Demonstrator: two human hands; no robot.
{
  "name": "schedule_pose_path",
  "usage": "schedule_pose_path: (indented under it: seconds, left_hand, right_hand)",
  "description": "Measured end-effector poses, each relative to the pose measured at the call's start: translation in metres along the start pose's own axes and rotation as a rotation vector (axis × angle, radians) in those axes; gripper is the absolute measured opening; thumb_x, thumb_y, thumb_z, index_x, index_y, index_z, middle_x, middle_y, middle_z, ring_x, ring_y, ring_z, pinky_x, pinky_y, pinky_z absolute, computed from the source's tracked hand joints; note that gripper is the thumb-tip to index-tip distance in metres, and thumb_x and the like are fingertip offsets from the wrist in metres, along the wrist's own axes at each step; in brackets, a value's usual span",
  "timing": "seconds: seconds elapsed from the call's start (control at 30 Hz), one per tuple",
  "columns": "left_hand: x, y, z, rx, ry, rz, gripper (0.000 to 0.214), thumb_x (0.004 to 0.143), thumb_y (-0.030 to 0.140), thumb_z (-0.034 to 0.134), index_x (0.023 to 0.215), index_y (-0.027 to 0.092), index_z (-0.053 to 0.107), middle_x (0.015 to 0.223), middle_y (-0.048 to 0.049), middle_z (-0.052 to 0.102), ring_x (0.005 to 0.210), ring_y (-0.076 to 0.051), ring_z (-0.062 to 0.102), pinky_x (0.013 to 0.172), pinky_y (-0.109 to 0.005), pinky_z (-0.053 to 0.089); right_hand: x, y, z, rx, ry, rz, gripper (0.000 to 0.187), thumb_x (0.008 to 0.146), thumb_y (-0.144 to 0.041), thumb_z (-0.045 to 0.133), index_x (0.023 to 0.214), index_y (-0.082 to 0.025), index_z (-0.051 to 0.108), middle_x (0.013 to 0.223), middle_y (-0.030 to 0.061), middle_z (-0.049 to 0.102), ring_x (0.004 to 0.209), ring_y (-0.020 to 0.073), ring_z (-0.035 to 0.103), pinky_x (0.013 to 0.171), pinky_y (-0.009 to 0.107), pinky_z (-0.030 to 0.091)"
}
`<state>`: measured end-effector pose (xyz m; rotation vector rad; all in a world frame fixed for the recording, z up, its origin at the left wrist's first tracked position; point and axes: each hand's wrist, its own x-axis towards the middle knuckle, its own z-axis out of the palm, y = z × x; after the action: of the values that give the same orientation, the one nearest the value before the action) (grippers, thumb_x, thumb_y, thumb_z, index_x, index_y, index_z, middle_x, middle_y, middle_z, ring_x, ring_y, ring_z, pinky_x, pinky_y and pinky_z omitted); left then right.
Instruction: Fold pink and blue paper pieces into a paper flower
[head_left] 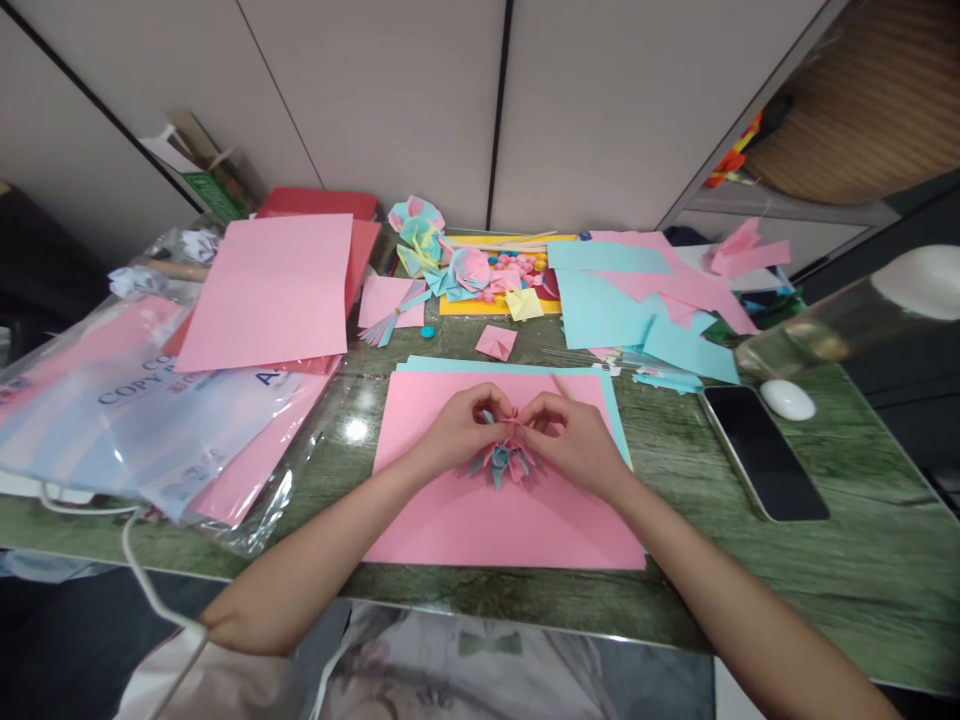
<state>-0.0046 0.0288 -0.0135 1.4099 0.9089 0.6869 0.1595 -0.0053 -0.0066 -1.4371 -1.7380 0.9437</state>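
Note:
A small folded paper flower [505, 458] in pink and blue sits between my two hands above a large pink sheet [480, 520] on the green table. My left hand [457, 430] pinches its left side with curled fingers. From the right, my right hand [574, 440] pinches the same piece, fingers closed on its top. A light blue sheet [619, 415] lies under the pink one, showing along its top and right edges.
A phone [761, 452] lies face up at the right beside a white oval object [787, 400]. Pink paper [270, 290] and a plastic copy-paper pack [142, 420] lie at the left. Finished paper flowers [450, 265], scraps and blue sheets [622, 310] crowd the back.

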Motion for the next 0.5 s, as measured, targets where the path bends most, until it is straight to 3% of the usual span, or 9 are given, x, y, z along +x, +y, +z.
schedule_pose_path:
  seconds: [0.13,0.3,0.4,0.5]
  left_hand:
    - [-0.002,-0.0005,0.0017,0.053,0.042,0.015,0.011,0.064,0.013,0.058,0.072,0.015,0.051,0.069,0.0026,0.051,0.062,-0.008,0.049,0.059,-0.021,0.038]
    - [-0.0038,-0.0006,0.0018,0.075,0.073,0.05,0.009,0.066,0.013,0.057,0.073,0.016,0.052,0.074,0.0015,0.053,0.067,-0.009,0.05,0.062,-0.022,0.039]
    - [-0.0045,0.0017,-0.0011,-0.058,0.051,-0.012,0.027,0.066,0.018,0.061,0.091,0.019,0.052,0.092,-0.001,0.054,0.076,-0.011,0.052,0.068,-0.023,0.041]
    - [-0.0042,0.0042,-0.0027,-0.135,0.018,-0.073,0.05,0.062,0.019,0.066,0.108,0.022,0.047,0.098,-0.003,0.054,0.089,-0.015,0.054,0.077,-0.027,0.042]
  right_hand:
    - [-0.0009,-0.0005,0.0011,-0.062,0.013,-0.032,0.004,0.072,-0.024,0.058,0.068,-0.024,0.059,0.057,-0.0092,0.06,0.049,0.0084,0.052,0.104,0.049,0.024]
    - [-0.0014,0.002,0.0037,-0.093,0.038,-0.039,0.004,0.072,-0.027,0.058,0.069,-0.024,0.06,0.054,-0.0074,0.056,0.047,0.0087,0.047,0.089,0.045,0.04]
    - [-0.0017,0.0015,0.0046,-0.026,0.146,-0.003,0.004,0.072,-0.026,0.057,0.07,-0.023,0.059,0.062,-0.0039,0.059,0.05,0.0096,0.049,0.071,0.035,0.047]
    - [-0.0008,0.0008,0.0029,0.065,0.262,0.03,0.005,0.073,-0.026,0.056,0.073,-0.021,0.056,0.072,-0.0005,0.06,0.057,0.0108,0.052,0.059,0.027,0.045]
